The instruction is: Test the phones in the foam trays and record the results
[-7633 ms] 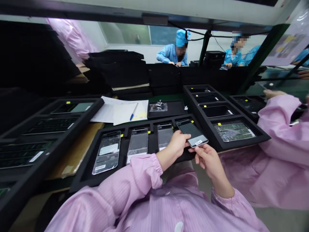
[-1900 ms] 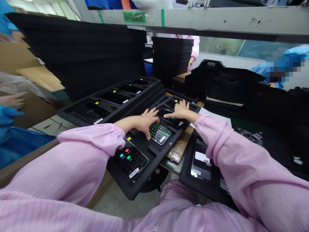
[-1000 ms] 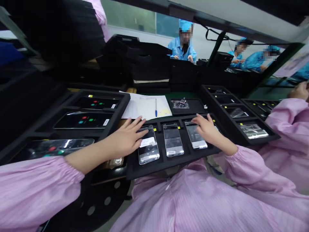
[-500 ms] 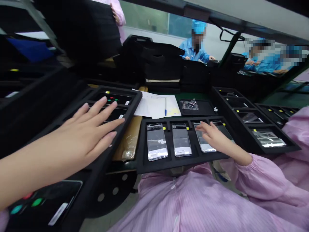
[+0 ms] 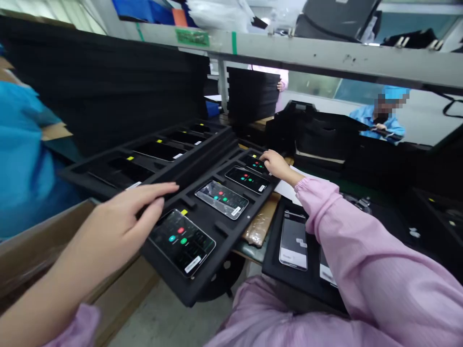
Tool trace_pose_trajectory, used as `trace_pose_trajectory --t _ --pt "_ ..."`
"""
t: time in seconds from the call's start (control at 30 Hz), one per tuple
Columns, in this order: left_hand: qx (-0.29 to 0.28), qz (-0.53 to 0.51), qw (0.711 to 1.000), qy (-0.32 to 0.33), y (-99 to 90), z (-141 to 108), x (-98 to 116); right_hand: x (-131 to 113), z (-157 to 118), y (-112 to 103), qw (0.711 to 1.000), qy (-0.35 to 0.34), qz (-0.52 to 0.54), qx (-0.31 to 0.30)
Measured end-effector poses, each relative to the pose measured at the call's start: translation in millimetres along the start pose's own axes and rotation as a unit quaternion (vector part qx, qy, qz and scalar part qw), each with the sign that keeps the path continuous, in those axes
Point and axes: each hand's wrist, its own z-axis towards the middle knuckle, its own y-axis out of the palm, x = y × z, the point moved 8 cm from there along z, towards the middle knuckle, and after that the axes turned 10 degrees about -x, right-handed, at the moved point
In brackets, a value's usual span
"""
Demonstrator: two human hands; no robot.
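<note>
My left hand point(image 5: 121, 226) is stretched out, fingers extended and empty, above the left edge of a black foam tray point(image 5: 226, 241). Close beside it lies the nearest phone point(image 5: 184, 243), lit with red, teal and green round icons. Two more phones, one in the middle point(image 5: 222, 198) and one farther back point(image 5: 248, 179), show similar icons in their slots. My right hand point(image 5: 278, 166) is at the tray's far end, fingers loosely bent down at the edge of the farthest phone point(image 5: 255, 164); whether they touch it I cannot tell.
Behind on the left, another black tray point(image 5: 159, 166) holds several dark phones. To the right, a tray point(image 5: 273, 260) has phones with grey-white screens, partly under my right sleeve. A wrapped brown packet point(image 5: 262, 221) lies between. A person in blue point(image 5: 27, 154) is at the left.
The view has swung left. My right hand has gone from the grey-screen phones to the far end of the icon-phone tray. My left hand has drawn back to the tray's left side.
</note>
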Motion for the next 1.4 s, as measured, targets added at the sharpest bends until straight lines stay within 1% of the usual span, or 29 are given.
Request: trace_pose_trajectory --t 0.1,0.2,0.27,0.33,0.43,0.57,0.6,0.67,0.73,0.77,0.83,0.9,0.97,1.07,1.13,1.2,1.23,1.33,1.4 --pt "0.039 -0.034 0.998 -0.024 13.4 -34.7 -39.3 16.1 26.1 20.6 1.0 0.018 -0.014 -0.006" --pt "0.055 -0.054 0.996 -0.037 30.7 -53.2 -70.7 24.2 36.3 34.7 0.999 0.028 -0.025 -0.02" --pt "0.067 -0.056 0.995 -0.04 38.6 -58.2 -82.4 20.3 36.8 38.5 0.999 0.022 -0.033 -0.024" --pt "0.079 -0.05 0.995 -0.039 43.4 -60.0 -86.6 8.4 32.3 40.3 0.999 -0.01 -0.043 -0.028" --pt "0.076 -0.042 0.996 -0.024 49.2 -58.4 -82.5 -15.9 17.6 44.0 0.994 -0.084 -0.054 -0.044" --pt "0.075 -0.04 0.996 0.017 55.7 -53.2 -71.3 -41.6 -1.3 50.0 0.991 -0.114 -0.046 -0.055" --pt "0.075 -0.038 0.996 0.03 57.9 -51.7 -68.0 -52.0 -5.3 52.5 0.989 -0.13 -0.042 -0.057" --pt "0.066 -0.027 0.996 0.058 63.8 -48.8 -61.3 -80.1 -14.3 60.0 0.979 -0.19 -0.037 -0.069" --pt "0.056 -0.012 0.996 0.075 69.6 -46.8 -55.7 -106.9 -23.6 69.9 0.965 -0.24 -0.036 -0.096" --pt "0.053 -0.004 0.995 0.08 71.8 -46.4 -53.2 -116.5 -27.5 73.8 0.961 -0.25 -0.039 -0.108" --pt "0.043 0.009 0.995 0.088 75.5 -46.4 -48.8 -126.9 -34.0 75.4 0.96 -0.252 -0.042 -0.116" --pt "0.028 0.021 0.994 0.099 79.2 -47.7 -44.4 -127.3 -39.6 67.2 0.962 -0.251 -0.036 -0.098" --pt "0.015 0.035 0.993 0.109 82.1 -50.0 -41.4 -119.3 -43.9 52.8 0.965 -0.251 -0.024 -0.068" --pt "0.008 0.058 0.991 0.116 85.4 -54.2 -40.3 -95.3 -45.5 33.4 0.975 -0.221 -0.015 -0.033" --pt "0.013 0.064 0.991 0.119 86.0 -56.5 -40.7 -77.1 -44.6 27.9 0.983 -0.18 -0.01 -0.026" --pt "0.026 0.056 0.991 0.12 84.9 -58.0 -40.8 -65.9 -44.7 32.0 0.987 -0.154 -0.001 -0.04" --pt "0.033 0.049 0.991 0.121 84.0 -58.4 -40.4 -65.2 -45.7 37.5 0.987 -0.154 0.003 -0.054" --pt "0.046 0.028 0.99 0.129 81.6 -58.6 -36.6 -77.6 -50.8 58.6 0.978 -0.183 0.002 -0.096" --pt "0.049 0.023 0.99 0.134 80.5 -58.5 -33.7 -88.5 -53.4 70.0 0.976 -0.19 -0.009 -0.108"
